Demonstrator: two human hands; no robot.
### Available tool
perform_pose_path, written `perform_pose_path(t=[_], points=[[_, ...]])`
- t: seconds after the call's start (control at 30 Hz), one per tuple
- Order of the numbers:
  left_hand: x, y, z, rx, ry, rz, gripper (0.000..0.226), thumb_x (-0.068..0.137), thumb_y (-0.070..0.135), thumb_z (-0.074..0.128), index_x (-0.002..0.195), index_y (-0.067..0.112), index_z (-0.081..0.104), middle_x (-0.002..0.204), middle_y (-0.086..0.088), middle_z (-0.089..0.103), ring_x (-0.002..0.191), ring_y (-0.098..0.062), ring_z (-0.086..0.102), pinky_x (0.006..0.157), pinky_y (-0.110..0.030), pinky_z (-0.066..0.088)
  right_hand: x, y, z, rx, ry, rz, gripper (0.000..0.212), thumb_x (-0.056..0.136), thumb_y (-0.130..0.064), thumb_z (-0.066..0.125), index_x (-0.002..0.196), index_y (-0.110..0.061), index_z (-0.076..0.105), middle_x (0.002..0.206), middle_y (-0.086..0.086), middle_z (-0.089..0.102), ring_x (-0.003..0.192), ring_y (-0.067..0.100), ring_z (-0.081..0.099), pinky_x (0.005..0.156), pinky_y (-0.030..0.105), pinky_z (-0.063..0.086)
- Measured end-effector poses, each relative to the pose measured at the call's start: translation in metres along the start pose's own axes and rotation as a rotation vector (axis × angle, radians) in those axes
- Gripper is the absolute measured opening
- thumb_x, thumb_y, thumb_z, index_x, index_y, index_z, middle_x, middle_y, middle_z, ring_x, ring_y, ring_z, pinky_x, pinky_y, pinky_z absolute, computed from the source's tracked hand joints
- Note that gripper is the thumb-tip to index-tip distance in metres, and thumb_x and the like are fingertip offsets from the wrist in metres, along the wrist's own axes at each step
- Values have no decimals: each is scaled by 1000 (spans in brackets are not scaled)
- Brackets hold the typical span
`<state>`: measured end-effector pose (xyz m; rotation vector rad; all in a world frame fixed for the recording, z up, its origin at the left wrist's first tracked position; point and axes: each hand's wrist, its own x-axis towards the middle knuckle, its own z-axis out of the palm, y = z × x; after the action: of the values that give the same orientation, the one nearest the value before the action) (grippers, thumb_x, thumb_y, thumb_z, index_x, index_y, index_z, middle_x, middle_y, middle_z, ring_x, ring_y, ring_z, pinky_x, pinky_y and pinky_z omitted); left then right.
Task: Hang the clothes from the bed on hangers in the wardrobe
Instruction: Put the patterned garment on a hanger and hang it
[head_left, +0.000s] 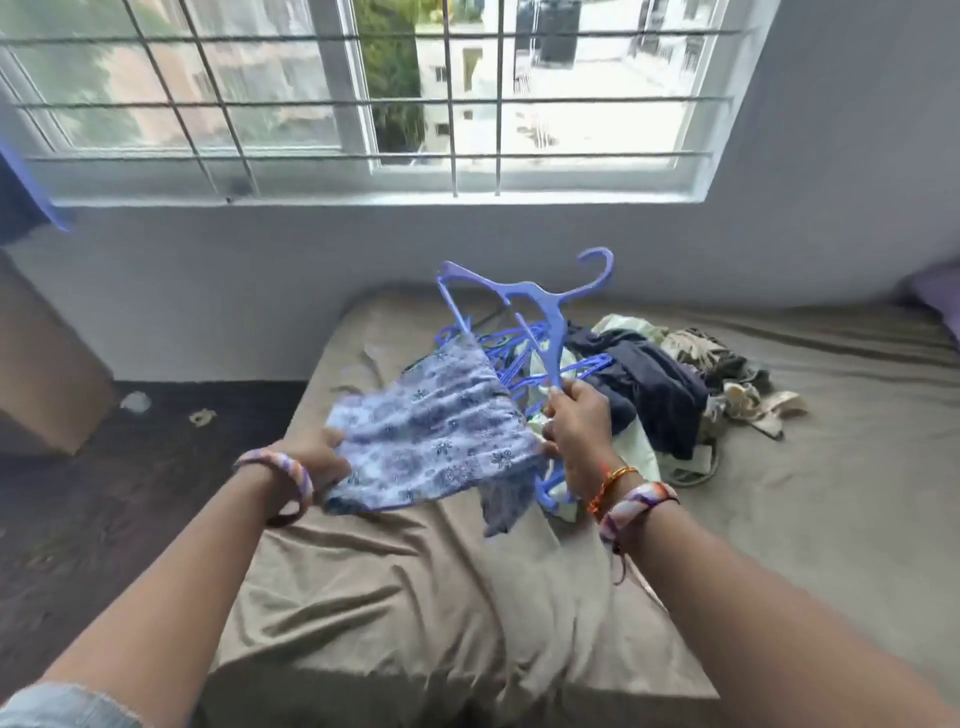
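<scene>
Clearly, from the head view, the risk lies in how loosely the pieces meet: the right hand (576, 426) has its fingers curled round one arm of a blue hanger (530, 306), held tilted with its hook (597, 265) up and away toward the wall, while also seeming to pinch an edge of the floral garment (436, 441). The left hand (317, 462) grips the garment's opposite edge, keeping the cloth stretched between the two hands above the bed (415, 623). Since the hanger's far end sits at the garment's upper corner, it may be only partly threaded in; I cannot tell whether it is inside the cloth. A careless pull could slip the fabric off that end, or leave it lopsided so it slides off later in the wardrobe, which is out of sight. Just behind lies a tangle of spare hangers (514, 358) beside the clothes pile (665, 374); the held hanger's lower arm could snag them and drag several along when lifted.
</scene>
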<state>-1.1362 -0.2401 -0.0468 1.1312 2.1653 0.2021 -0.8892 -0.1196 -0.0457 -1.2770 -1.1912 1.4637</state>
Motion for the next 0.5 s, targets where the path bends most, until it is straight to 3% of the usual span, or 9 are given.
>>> perform_pose_path(t=[0.07, 0.1, 0.17, 0.23, 0.3, 0.33, 0.4, 0.43, 0.5], points=[[-2, -6, 18, 234, -248, -58, 36, 72, 25, 77, 100, 14, 56, 81, -5, 55, 69, -16, 51, 65, -21, 44, 0, -29, 0, -97, -63, -159, 19, 89, -15, 46, 73, -20, 53, 57, -4, 42, 46, 10, 33, 45, 24, 27], [-3, -1, 22, 226, -235, -91, 53, 65, 36, 82, 105, 12, 57, 87, -5, 60, 75, -16, 56, 71, -24, 48, -1, -43, 0, -135, -100, -214, 16, 89, -17, 47, 75, -21, 55, 57, -5, 43, 45, 9, 33, 44, 23, 27], [-14, 29, 15, 156, 24, -28, 59, 78, 37, 72, 124, 6, 52, 114, -12, 61, 103, -21, 58, 88, -29, 43, -5, -73, -4, -164, -193, -263, 19, 93, -12, 48, 79, -21, 56, 58, -3, 42, 38, 6, 33, 38, 17, 25], [-24, 67, -3, -5, 291, 158, 69, 87, 32, 63, 141, 1, 33, 144, -16, 39, 133, -24, 38, 103, -25, 28, -10, -100, -11, -195, -318, -303, 20, 96, -8, 47, 84, -20, 57, 59, 0, 42, 31, 2, 30, 33, 12, 23], [-28, 104, -22, -356, 385, 290, 79, 86, 34, 64, 145, 0, 23, 151, -15, 27, 138, -25, 29, 110, -29, 22, -16, -122, -20, -259, -398, -352, 15, 96, -7, 48, 90, -17, 59, 60, 1, 42, 30, 1, 30, 32, 11, 23], [-29, 120, -32, -532, 362, 334, 78, 85, 38, 65, 142, -1, 30, 148, -16, 33, 133, -26, 37, 108, -36, 29, -18, -130, -26, -285, -414, -374, 13, 96, -7, 49, 94, -14, 60, 59, 2, 42, 31, 1, 31, 32, 12, 24], [-25, 140, -41, -831, 264, 326, 50, 82, 45, 66, 114, 7, 57, 117, -6, 60, 98, -14, 58, 80, -34, 42, -19, -144, -40, -314, -406, -405, 13, 95, -6, 50, 101, -9, 61, 58, 1, 43, 32, 2, 32, 32, 14, 25], [-26, 149, -44, -937, 198, 325, 33, 84, 43, 64, 97, 13, 61, 97, 2, 66, 81, -7, 60, 70, -29, 39, -19, -150, -48, -321, -391, -417, 15, 95, -5, 50, 104, -7, 62, 58, 1, 43, 33, 3, 33, 32, 14, 26], [-23, 168, -46, -989, 163, 363, 17, 90, 34, 58, 81, 19, 59, 64, 13, 67, 57, 2, 61, 59, -24, 37, -18, -161, -67, -325, -352, -427, 17, 96, -5, 49, 108, -3, 61, 60, 2, 44, 34, 4, 33, 32, 15, 27]])
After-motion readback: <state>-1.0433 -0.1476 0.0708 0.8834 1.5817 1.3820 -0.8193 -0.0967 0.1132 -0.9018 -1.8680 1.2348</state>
